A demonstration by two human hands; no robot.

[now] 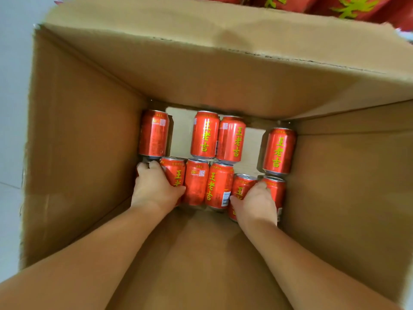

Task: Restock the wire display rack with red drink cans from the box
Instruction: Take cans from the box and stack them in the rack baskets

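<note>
Cardboard box (85, 142), flaps open, stands on a pale floor (11, 63). I am looking straight down into it.

I count nine red cans (205, 135) lying on their sides on the box bottom, all with yellow lettering.
- Far row, four cans: one alone against the left wall, two touching in the middle, one alone near the right wall.
- Near row, five cans: packed side by side.

Left grip (156, 189): a bare hand at the left end of the near row. Its thumb presses the side of the left-end can (176, 173) and its fingers curl down on the other side, so it is holding that can. I cannot tell whether another can lies hidden under the palm.

Right grip (257, 204): a bare hand over the right end of the near row. Its thumb is on the left side of the fourth can (240, 186) and its fingertips are tucked into the gap between that can and the fifth, so it is holding the fourth can.

Both forearms reach in over the near wall.

Beyond the far flap I see red packs (357, 7) with yellow characters. They are blurred and I cannot count them.
</note>
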